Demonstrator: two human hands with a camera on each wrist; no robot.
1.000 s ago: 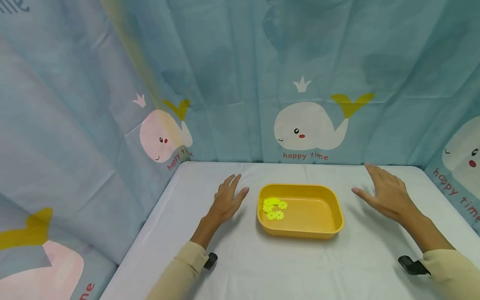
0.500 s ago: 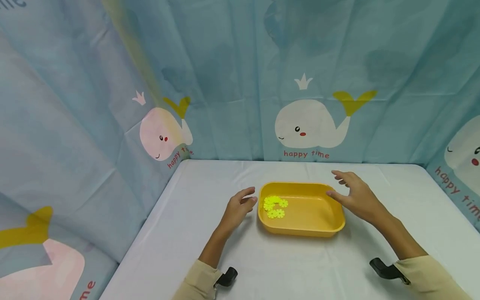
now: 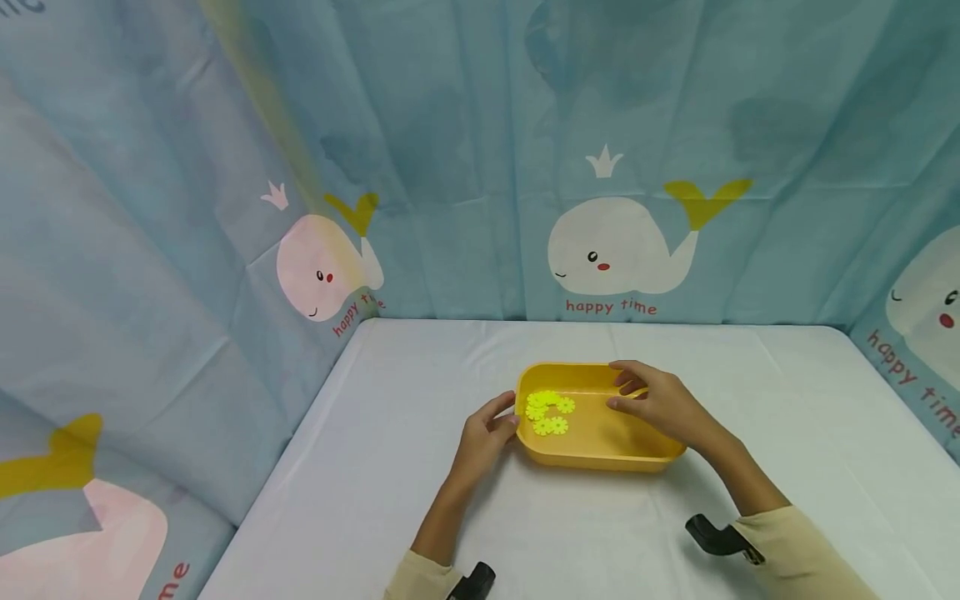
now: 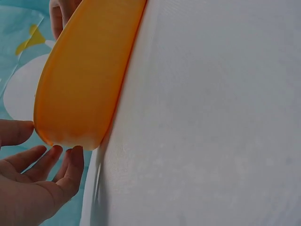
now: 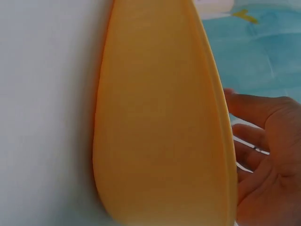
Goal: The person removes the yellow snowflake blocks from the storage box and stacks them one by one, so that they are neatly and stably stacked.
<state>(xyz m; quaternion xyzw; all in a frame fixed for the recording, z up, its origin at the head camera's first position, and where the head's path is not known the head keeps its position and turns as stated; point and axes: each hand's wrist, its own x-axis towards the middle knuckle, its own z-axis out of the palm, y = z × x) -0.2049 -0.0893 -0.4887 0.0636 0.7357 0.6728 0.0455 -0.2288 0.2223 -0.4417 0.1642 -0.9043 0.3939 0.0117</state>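
A shallow yellow plastic tray point(image 3: 600, 457) sits on the white table. Inside its left end lie several small bright yellow flower-shaped pieces point(image 3: 551, 426), some overlapping. My left hand point(image 3: 480, 442) holds the tray's left end. In the left wrist view its thumb point(image 4: 18, 132) meets the rim and the other fingertips point(image 4: 75, 153) lie against the outer end wall. Over the tray's right half hovers my right hand point(image 3: 667, 407), fingers loosely bent, with nothing in it. The right wrist view shows the fingers point(image 5: 251, 135) beyond the rim, partly hidden by the tray wall.
The white-covered table point(image 3: 420, 367) surrounds the tray. Behind and to the left hangs a blue curtain point(image 3: 465, 250) printed with whales. A black wrist camera point(image 3: 474, 581) sits at the left cuff, and another black wrist camera point(image 3: 716, 535) at the right.
Both hands have come inward from either side of the tray. The left hand now reaches its left end; the right hand has moved left over it. The flower pieces have stayed put.
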